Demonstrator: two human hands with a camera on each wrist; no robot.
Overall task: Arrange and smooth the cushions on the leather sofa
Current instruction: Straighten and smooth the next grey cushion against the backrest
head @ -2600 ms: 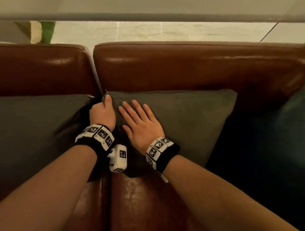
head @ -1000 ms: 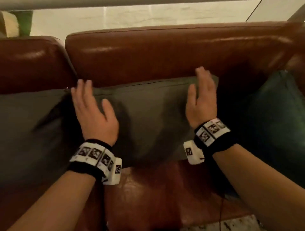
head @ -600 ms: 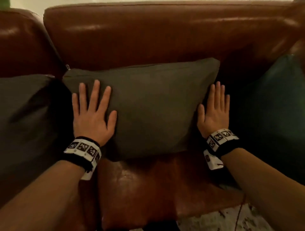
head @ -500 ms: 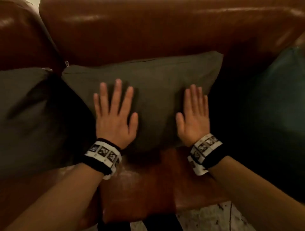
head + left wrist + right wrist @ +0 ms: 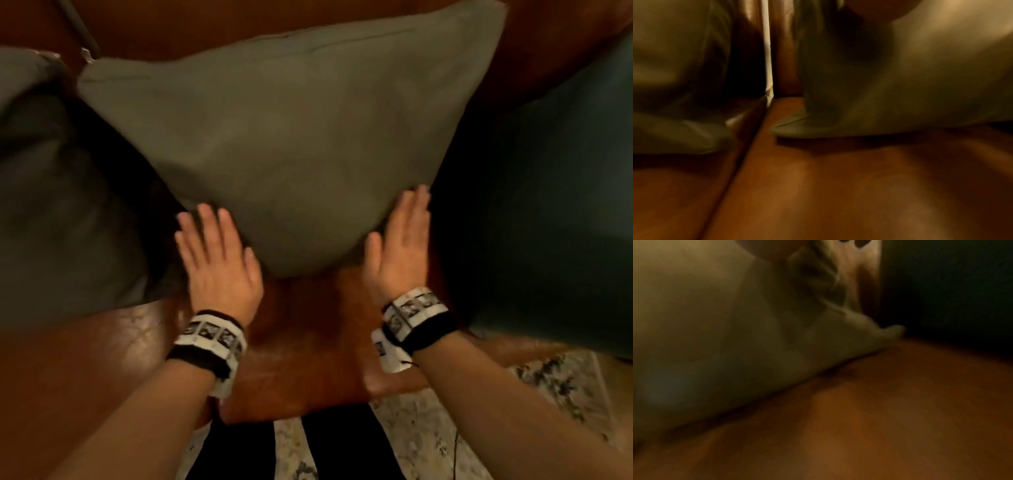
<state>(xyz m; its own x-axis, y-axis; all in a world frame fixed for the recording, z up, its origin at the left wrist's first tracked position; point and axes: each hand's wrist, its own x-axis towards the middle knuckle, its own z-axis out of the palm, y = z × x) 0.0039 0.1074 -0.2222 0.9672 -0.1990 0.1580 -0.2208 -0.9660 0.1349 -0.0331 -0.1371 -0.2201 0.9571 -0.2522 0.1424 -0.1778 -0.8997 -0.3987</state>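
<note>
three cushions (image 5: 291,137), one leather sofa (image 5: 308,342), two hands (image 5: 219,267), two wristbands (image 5: 209,339)

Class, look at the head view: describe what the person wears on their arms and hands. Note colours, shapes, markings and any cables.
Both forearms are bare, with no sleeves and no gloves. The left hand and right hand each carry a black wristband topped by a row of white square blocks printed with black patterns. A white boxy unit hangs under each wrist. A thin dark cable trails below the right arm.

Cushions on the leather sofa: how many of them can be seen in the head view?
3. The middle cushion leans on the backrest between both hands. The left cushion stands beside it, and the dark right cushion is on the other side. Others may lie outside the frame.
</note>
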